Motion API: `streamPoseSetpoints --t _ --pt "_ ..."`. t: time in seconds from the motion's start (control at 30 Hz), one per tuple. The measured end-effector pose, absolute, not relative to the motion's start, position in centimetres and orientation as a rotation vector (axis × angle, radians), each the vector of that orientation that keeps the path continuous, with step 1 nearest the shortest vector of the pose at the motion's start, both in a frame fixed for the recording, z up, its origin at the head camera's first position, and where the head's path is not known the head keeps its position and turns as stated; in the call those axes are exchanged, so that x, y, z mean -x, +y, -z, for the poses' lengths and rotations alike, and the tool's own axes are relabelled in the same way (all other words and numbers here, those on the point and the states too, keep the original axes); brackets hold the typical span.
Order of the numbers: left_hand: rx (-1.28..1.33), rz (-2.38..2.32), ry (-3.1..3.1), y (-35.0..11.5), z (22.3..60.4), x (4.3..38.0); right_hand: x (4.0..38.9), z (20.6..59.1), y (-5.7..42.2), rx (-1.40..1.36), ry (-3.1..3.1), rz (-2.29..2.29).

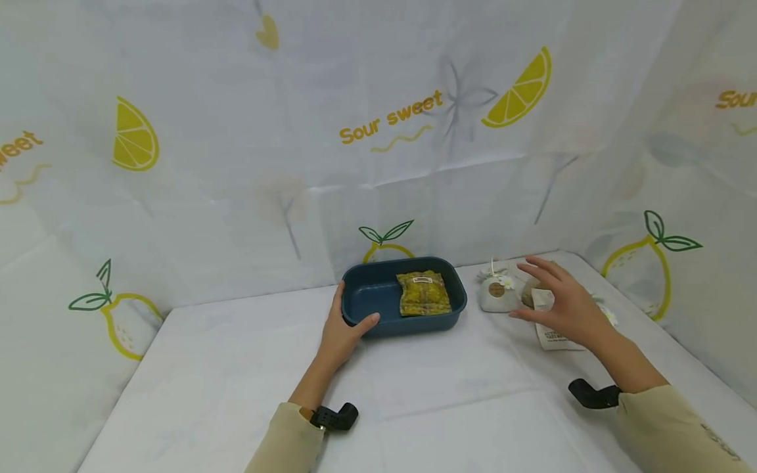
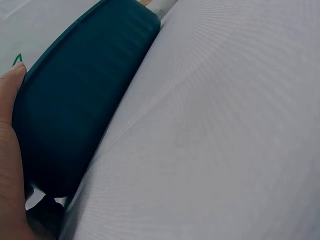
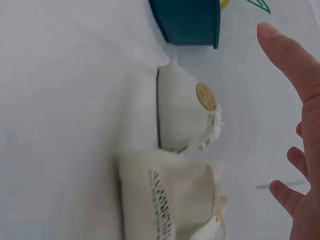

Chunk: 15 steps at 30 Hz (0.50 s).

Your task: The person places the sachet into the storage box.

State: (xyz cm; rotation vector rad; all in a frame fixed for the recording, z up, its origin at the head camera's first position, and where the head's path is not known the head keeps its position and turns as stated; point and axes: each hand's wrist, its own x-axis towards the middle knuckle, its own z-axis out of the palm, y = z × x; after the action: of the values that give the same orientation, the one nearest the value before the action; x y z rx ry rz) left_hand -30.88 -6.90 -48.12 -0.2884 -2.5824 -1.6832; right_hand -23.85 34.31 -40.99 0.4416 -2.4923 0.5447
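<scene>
From well above and behind the work, the head camera is facing forward and down, taking in the white table (image 1: 449, 420) and placing the blue basin (image 1: 414, 325) mid-frame. The left wrist camera is looking closely along the basin's side, which is slanting through the upper left. The right wrist camera is viewing the round pouch (image 3: 180, 110) and printed pouch (image 3: 155, 200) sideways, near and low. All three views are sharing the basin; head and right wrist are sharing both pouches.

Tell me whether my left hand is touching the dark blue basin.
Touching. The head view shows the left hand gripping the left end of the dark blue basin, with the thumb over its near rim.
</scene>
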Motion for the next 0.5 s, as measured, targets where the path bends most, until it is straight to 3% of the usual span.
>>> streamPoseSetpoints --t 0.5 --pt "0.300 1.699 -2.568 -7.0 48.2 30.9 22.1 46.3 40.2 -0.448 -2.539 -0.272"
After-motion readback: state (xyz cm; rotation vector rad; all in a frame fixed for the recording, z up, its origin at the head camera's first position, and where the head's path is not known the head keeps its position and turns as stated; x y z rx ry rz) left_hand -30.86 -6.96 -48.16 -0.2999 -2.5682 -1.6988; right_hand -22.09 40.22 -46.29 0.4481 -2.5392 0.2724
